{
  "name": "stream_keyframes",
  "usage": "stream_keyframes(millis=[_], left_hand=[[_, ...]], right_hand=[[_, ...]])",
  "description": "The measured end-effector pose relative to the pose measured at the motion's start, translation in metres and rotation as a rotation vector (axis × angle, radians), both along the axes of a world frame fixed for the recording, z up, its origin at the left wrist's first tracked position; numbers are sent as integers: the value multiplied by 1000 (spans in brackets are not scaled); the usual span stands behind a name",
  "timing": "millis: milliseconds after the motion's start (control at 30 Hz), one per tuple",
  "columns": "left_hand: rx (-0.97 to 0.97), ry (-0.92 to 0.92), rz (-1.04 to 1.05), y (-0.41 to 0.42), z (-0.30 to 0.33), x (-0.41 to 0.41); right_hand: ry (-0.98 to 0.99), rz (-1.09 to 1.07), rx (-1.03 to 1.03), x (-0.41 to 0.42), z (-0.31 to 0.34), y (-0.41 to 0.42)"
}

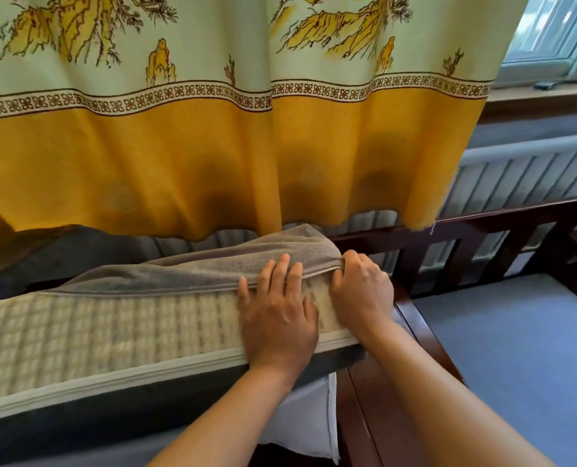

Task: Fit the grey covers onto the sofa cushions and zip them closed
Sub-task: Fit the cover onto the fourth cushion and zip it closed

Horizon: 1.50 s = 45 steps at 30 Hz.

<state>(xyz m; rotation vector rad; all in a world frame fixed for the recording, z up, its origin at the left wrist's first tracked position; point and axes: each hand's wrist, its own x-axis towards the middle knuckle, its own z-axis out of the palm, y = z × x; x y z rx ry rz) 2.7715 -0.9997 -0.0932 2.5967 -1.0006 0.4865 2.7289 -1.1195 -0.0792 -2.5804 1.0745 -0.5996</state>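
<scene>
Along the left, the sofa cushion (105, 335) stands on its long edge, its pale woven checked face turned up toward the person and running off the left side of the view. A light piped seam borders its near edge, with a dark band beneath it. The grey cover (193, 269) is bunched along the cushion's far edge, its hem lying across the checked face, so most of that face is still bare. Behind it hangs a yellow curtain (186, 156), whose wavy lower hem comes down almost to the cover, leaving only a thin gap there.

The left hand (278, 320) lies flat on the cushion near its right end, fingers straight and spread, the tips reaching up onto the cover's hem. Just beside it, the right hand (361, 288) has its fingers curled tight round the bunched hem at the cushion's right corner, gripping the grey cloth. The two hands are close but not touching.

Below the hands, a white cloth (309, 419) hangs under the cushion's right end. To the right, the dark wooden sofa frame (425, 335) shows its rail and slatted back, and beyond it a blue-grey seat pad (516, 348) lies flat and open. A white radiator (516, 176) stands behind the slats, under the window (556, 32) at the top right.
</scene>
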Motion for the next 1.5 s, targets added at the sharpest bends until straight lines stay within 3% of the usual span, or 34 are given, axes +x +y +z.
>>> stream_keyframes(millis=[200, 433, 633, 800, 867, 1033, 1167, 1267, 1500], left_hand=[[-18, -65, -6, -10, 2, 13], [-103, -154, -25, -12, 5, 32], [-207, -214, -97, -8, -1, 36], [-292, -231, -199, -8, 1, 38], [-325, -231, -241, -4, 3, 34], [-290, -242, -485, 8, -2, 32], [-215, -258, -620, 9, 2, 40], [-194, -210, -569, 8, 3, 38], [-120, -179, -174, 44, 9, 53]], right_hand=[[227, 242, -269, 11, 17, -27], [65, 471, -551, -40, 6, -15], [-109, 435, -606, -57, -7, 2], [-165, 286, -680, -49, -11, 12], [-176, 222, -661, -41, -17, 23], [-197, 124, -387, -37, -48, 40], [-139, 112, -391, -43, -50, 36], [-106, 96, -400, -37, -37, 37], [26, 267, -374, -27, -20, 50]])
